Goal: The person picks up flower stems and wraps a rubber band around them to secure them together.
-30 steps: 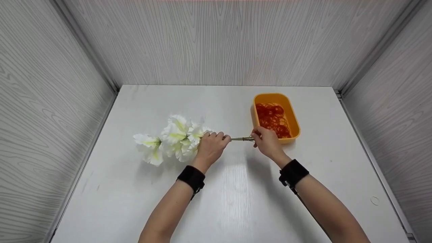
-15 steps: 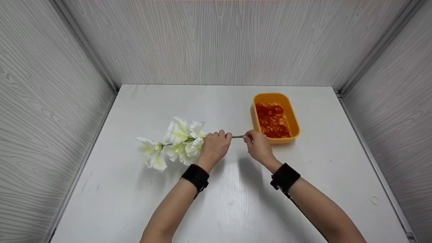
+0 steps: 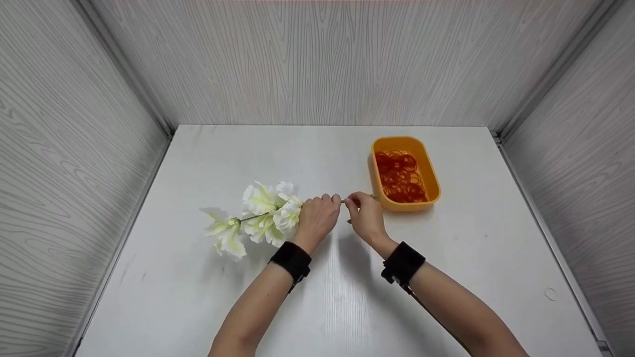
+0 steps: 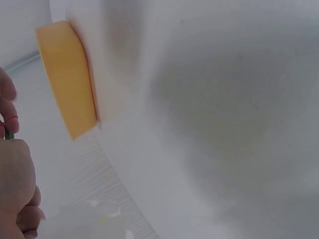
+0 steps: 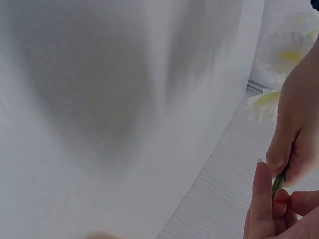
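A bunch of white artificial flowers (image 3: pixel 262 199) with yellow-green centres is held sideways above the white table, blooms to the left. My left hand (image 3: pixel 317 217) grips its stems close below the blooms. Just to the right, my right hand (image 3: pixel 366 216) has thumb and fingers pinched at the green stems (image 5: pixel 279 184). A thin red rubber band (image 4: pixel 11 118) crosses a finger of the right hand in the left wrist view; how far it circles the stems is hidden. The stem ends stick out past the right hand, near the orange container's front wall.
An orange open container (image 3: pixel 434 191) stands behind and right of the right hand. Inside lies a pile of red rubber bands (image 3: pixel 403 179). One pale ring (image 3: pixel 550 294) lies at the table's right side. Grey wood-grain panels (image 3: pixel 317 59) enclose the back and sides.
My right hand has slid left along the stems, from their ends towards the left hand. The left hand has shifted slightly right, and the blooms have tipped a little lower.
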Action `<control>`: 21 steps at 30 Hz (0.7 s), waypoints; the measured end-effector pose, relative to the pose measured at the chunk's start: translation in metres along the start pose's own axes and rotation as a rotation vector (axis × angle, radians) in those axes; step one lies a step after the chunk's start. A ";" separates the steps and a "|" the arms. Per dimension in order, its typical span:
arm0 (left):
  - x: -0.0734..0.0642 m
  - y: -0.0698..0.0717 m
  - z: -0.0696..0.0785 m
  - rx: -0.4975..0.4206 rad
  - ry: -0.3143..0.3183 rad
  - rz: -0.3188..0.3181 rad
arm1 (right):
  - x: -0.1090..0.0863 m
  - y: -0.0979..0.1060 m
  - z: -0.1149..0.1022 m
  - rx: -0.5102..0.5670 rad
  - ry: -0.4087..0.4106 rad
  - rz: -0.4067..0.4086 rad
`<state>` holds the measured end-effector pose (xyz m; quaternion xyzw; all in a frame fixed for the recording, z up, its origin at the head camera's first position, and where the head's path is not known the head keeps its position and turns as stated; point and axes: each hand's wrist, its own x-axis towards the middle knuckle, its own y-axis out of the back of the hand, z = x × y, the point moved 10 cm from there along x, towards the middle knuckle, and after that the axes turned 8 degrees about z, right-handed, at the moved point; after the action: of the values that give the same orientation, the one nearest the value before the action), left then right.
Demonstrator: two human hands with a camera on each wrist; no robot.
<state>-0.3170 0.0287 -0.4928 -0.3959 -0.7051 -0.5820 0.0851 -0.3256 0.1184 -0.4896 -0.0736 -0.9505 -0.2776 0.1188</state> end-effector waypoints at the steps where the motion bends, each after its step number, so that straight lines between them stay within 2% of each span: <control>1: 0.000 0.001 0.000 0.001 0.002 0.002 | -0.001 -0.001 -0.001 0.030 -0.005 0.002; 5: 0.002 0.006 -0.004 -0.015 0.018 0.018 | -0.005 -0.006 -0.006 0.166 -0.004 -0.030; 9: 0.007 0.009 -0.012 -0.063 0.066 0.029 | -0.008 -0.008 -0.016 0.241 0.077 -0.082; 14: 0.009 0.006 -0.021 -0.100 0.097 0.007 | -0.009 -0.008 -0.016 0.241 0.128 -0.166; 21: 0.007 0.001 -0.027 -0.135 0.115 -0.029 | -0.010 -0.002 -0.010 0.219 0.153 -0.174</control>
<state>-0.3305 0.0082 -0.4801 -0.3563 -0.6638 -0.6513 0.0902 -0.3150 0.1103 -0.4854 0.0437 -0.9660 -0.1864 0.1738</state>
